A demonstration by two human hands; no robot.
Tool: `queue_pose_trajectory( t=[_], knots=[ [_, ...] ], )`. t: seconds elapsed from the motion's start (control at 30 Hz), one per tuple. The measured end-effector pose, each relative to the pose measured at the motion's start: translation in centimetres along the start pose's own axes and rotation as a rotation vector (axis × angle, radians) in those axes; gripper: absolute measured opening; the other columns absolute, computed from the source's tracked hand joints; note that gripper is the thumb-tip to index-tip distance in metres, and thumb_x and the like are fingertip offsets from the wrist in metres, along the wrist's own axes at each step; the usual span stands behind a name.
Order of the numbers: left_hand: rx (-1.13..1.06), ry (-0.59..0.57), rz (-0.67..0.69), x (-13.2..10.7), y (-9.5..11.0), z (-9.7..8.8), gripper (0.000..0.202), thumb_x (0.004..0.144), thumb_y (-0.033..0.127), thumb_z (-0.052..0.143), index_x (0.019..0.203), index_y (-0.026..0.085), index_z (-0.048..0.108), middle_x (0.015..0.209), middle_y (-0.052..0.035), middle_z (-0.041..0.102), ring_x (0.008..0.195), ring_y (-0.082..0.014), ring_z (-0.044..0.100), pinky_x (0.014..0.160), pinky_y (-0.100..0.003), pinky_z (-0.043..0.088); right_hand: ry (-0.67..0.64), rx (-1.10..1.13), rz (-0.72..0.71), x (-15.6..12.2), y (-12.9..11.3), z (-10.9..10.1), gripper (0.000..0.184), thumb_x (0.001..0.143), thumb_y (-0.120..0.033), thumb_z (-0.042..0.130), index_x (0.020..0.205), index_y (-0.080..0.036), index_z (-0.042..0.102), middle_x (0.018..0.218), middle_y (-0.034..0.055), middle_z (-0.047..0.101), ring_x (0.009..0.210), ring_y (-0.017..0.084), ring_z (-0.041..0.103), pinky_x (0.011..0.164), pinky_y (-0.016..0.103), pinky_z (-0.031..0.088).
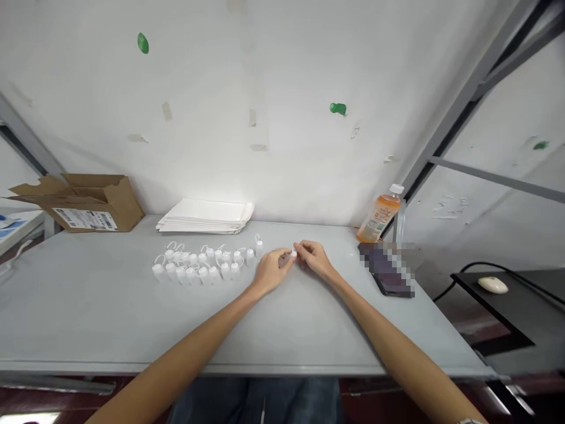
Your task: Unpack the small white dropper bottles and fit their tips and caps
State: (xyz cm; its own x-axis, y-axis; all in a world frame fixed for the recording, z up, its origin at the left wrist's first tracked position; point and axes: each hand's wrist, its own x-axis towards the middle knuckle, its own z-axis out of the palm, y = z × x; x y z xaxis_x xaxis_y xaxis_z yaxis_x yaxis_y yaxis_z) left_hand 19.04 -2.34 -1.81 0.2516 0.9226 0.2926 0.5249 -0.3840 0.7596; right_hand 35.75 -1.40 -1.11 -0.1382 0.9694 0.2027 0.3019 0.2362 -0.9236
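One open cardboard box (pixel 83 200) with a printed label stands at the far left of the grey table (pixel 88 318), against the wall. To its right, also at the wall, lies a flat stack of white sheets (pixel 207 213). In front of the stack, roughly two rows of small white plastic parts (pixel 198 266) with thin loops stand close together on the table top; one more white part (pixel 259 246) stands upright just beyond the right end of the rows. Immediately right of these, the left hand (pixel 269 271) rests near the table surface with its fingers drawn together, thumb and fingertips pinched on a small white piece (pixel 293 253). The right hand (pixel 314 258) meets it from the other side, its fingertips likewise closed on the same piece, so that both hands touch at the middle of the table; the piece's finer form is too small to tell. Further right, an orange drink bottle (pixel 378 217) with a white cap stands near the wall, and a dark flat device (pixel 388 271) lies just in front of it at the table's right edge. Well apart, at the far right, a white computer mouse (pixel 493 285) sits on a separate dark desk (pixel 521 306).
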Motion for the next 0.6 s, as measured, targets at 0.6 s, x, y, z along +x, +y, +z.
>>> queue_pose_trajectory(
  t=[0.6],
  knots=[
    [-0.104,-0.057,-0.039,-0.4,0.4,-0.8,0.026,0.081,0.029,0.064,0.102,0.016,0.074,0.089,-0.0037,0.074,0.066,-0.0136,0.059,0.069,-0.026,0.046,-0.136,0.049,0.089,-0.2,-0.3,0.2,0.055,0.082,-0.069,0.055,0.059,-0.018,0.053,0.054,-0.0004,0.054,0.046,0.01,0.047,0.048,0.025,0.036]
  ],
)
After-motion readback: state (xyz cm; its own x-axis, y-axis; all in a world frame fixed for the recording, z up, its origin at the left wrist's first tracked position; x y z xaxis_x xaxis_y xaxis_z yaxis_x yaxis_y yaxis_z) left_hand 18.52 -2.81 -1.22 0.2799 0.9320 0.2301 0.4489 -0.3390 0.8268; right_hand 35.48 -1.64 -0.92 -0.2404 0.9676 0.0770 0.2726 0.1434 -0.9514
